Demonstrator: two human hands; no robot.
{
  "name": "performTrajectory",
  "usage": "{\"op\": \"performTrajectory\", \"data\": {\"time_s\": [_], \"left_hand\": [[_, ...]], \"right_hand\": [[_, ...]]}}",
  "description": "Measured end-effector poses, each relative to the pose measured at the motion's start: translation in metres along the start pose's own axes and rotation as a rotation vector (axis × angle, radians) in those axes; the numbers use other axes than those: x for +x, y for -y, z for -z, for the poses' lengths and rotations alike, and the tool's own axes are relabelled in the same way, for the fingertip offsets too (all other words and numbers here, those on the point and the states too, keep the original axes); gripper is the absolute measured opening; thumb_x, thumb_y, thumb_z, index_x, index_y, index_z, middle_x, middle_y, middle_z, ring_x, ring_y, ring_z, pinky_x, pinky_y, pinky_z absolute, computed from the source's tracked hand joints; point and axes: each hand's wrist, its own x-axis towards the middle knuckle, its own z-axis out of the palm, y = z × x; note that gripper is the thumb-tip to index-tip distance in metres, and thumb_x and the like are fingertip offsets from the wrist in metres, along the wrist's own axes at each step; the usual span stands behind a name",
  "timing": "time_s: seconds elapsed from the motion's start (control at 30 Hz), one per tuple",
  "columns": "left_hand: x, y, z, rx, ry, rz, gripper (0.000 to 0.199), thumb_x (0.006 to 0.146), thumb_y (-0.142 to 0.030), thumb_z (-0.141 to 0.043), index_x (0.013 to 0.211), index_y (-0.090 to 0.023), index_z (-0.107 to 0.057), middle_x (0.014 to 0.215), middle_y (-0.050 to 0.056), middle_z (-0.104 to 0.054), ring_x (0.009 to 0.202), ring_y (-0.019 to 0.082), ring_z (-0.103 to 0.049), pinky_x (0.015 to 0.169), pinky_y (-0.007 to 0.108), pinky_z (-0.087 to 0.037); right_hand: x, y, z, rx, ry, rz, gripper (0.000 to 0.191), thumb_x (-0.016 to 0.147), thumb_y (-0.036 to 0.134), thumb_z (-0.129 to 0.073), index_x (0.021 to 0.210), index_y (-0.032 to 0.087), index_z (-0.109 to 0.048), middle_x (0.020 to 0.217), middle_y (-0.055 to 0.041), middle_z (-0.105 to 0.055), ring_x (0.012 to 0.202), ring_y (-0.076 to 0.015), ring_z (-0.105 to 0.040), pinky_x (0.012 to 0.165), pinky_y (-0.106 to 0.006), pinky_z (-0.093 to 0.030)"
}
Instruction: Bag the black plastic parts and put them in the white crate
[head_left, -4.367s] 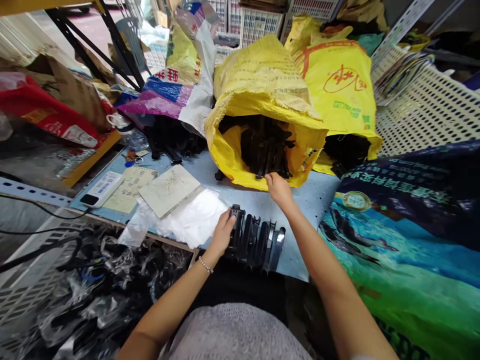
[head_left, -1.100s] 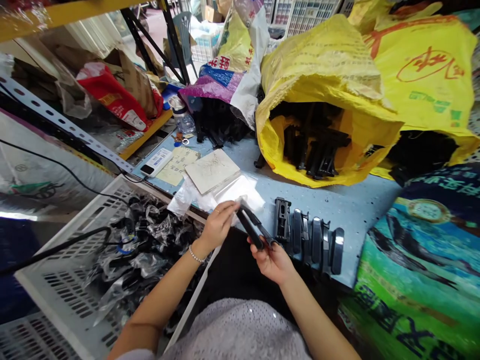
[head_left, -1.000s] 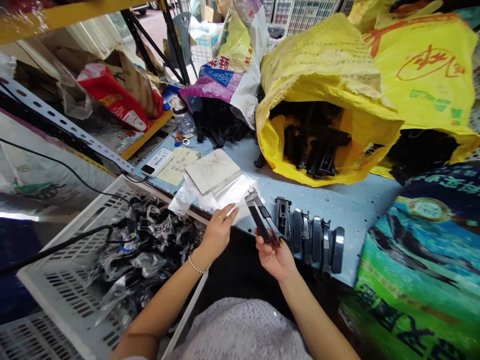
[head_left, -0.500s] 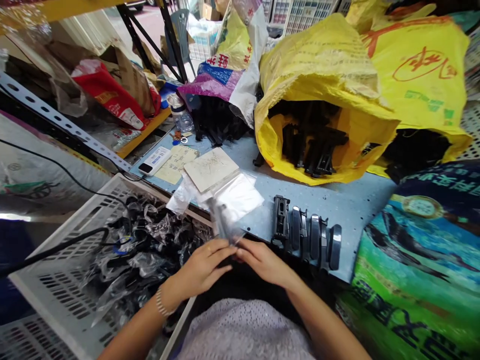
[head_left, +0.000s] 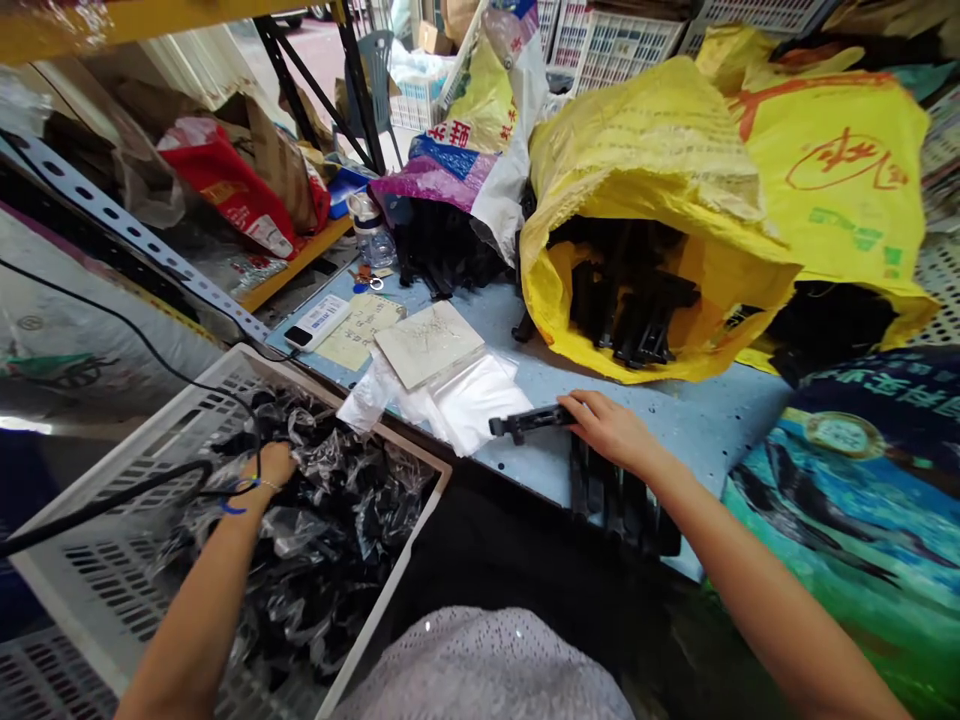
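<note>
My right hand (head_left: 611,430) is closed on the end of a black plastic handle (head_left: 529,423), which it holds nearly level over the front of the blue tabletop (head_left: 540,478). Below that hand, a row of several similar black handles (head_left: 611,495) lies at the table edge, partly covered by my forearm. My left hand (head_left: 271,466) is over the white crate (head_left: 429,505), at the heap of black parts in clear bags (head_left: 330,530). Its fingers are hidden, so any hold cannot be made out. Clear plastic bags (head_left: 472,400) lie stacked on the table beneath a beige tile-like plate (head_left: 429,343).
An open yellow sack (head_left: 660,130) with black parts stands at the back, beside a purple and white sack (head_left: 439,180). A green-blue sack (head_left: 847,500) is at right. Black cables (head_left: 135,492) cross the crate near my left wrist. A white phone-like device (head_left: 316,323) lies left.
My hands were together at the table edge around a blurred item. They have parted: the left moved into the crate, the right moved right and took hold of a black handle.
</note>
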Motion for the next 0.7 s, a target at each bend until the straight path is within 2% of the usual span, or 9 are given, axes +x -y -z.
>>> {"op": "performTrajectory", "data": {"time_s": [0.1,0.17,0.2,0.23,0.3,0.37,0.43,0.57,0.7], "left_hand": [[-0.014,-0.092,-0.01,-0.139,0.018,-0.184,0.025,0.088,-0.034,-0.05,0.087,-0.021,-0.07,0.083,0.004,-0.071,0.081,0.021,-0.066,0.077,0.029,-0.051],[-0.027,-0.167,-0.02,-0.406,-0.071,-0.56,0.028,0.094,-0.032,-0.046,0.102,-0.021,-0.07,0.101,0.006,-0.071,0.094,0.02,-0.065,0.088,0.031,-0.05],[-0.033,-0.202,-0.025,-0.466,-0.156,-0.675,0.028,0.094,-0.03,-0.047,0.107,-0.02,-0.069,0.11,0.009,-0.068,0.102,0.022,-0.063,0.093,0.034,-0.049],[-0.036,-0.234,-0.029,-0.465,-0.227,-0.739,0.026,0.092,-0.029,-0.053,0.11,-0.017,-0.067,0.118,0.012,-0.065,0.107,0.025,-0.06,0.096,0.038,-0.048],[-0.033,-0.279,-0.035,-0.425,-0.263,-0.757,0.017,0.089,-0.02,-0.057,0.101,-0.014,-0.067,0.115,0.016,-0.064,0.105,0.027,-0.059,0.093,0.043,-0.048],[-0.019,-0.297,-0.038,-0.426,-0.241,-0.716,0.008,0.086,-0.015,-0.059,0.083,-0.014,-0.066,0.1,0.014,-0.066,0.096,0.026,-0.06,0.086,0.042,-0.05],[-0.001,-0.296,-0.037,-0.576,-0.127,-0.635,0.012,0.082,-0.018,-0.065,0.071,-0.016,-0.062,0.082,0.008,-0.065,0.083,0.022,-0.061,0.077,0.036,-0.05],[0.026,-0.28,-0.032,-0.869,0.132,-0.523,0.01,0.074,-0.022,-0.07,0.075,-0.016,-0.063,0.066,-0.001,-0.064,0.06,0.014,-0.06,0.059,0.025,-0.047],[0.032,-0.273,-0.028,-0.879,0.052,-0.511,0.007,0.074,-0.014,-0.065,0.08,-0.015,-0.061,0.066,-0.001,-0.065,0.061,0.014,-0.062,0.059,0.025,-0.048]], "right_hand": [[-0.009,0.015,0.001,0.366,-0.216,-0.257,0.047,0.09,0.034,-0.055,0.136,0.024,-0.05,0.127,-0.0119,-0.06,0.115,-0.0293,-0.058,0.099,-0.047,-0.045],[-0.01,0.033,-0.005,0.75,-0.332,-0.42,0.046,0.089,0.036,-0.054,0.134,0.025,-0.05,0.117,-0.008,-0.064,0.101,-0.0256,-0.064,0.088,-0.043,-0.051],[-0.009,0.043,-0.009,0.941,-0.37,-0.489,0.042,0.088,0.035,-0.054,0.129,0.026,-0.053,0.111,-0.0061,-0.066,0.093,-0.0239,-0.065,0.081,-0.04,-0.053],[-0.008,0.053,-0.013,1.111,-0.39,-0.545,0.037,0.085,0.033,-0.054,0.121,0.025,-0.057,0.105,-0.0046,-0.068,0.087,-0.0228,-0.065,0.075,-0.038,-0.053],[-0.008,0.069,-0.021,1.362,-0.4,-0.626,0.029,0.078,0.028,-0.054,0.104,0.024,-0.064,0.095,-0.0032,-0.068,0.083,-0.0223,-0.064,0.07,-0.035,-0.052],[-0.009,0.08,-0.025,1.532,-0.412,-0.691,0.025,0.073,0.027,-0.051,0.093,0.023,-0.066,0.089,-0.0035,-0.068,0.081,-0.0226,-0.063,0.069,-0.036,-0.052],[-0.009,0.088,-0.027,1.657,-0.45,-0.754,0.02,0.072,0.029,-0.052,0.086,0.023,-0.066,0.085,-0.0034,-0.068,0.078,-0.0216,-0.062,0.069,-0.035,-0.052],[0.003,0.108,-0.036,1.832,-0.428,-0.83,0.017,0.076,0.039,-0.064,0.078,0.023,-0.065,0.073,-0.0005,-0.064,0.064,-0.0158,-0.056,0.06,-0.03,-0.049],[0.009,0.127,-0.056,1.738,-0.21,-0.765,0.027,0.079,0.043,-0.068,0.095,0.022,-0.069,0.073,0.0019,-0.061,0.057,-0.0109,-0.048,0.052,-0.023,-0.04]]}}
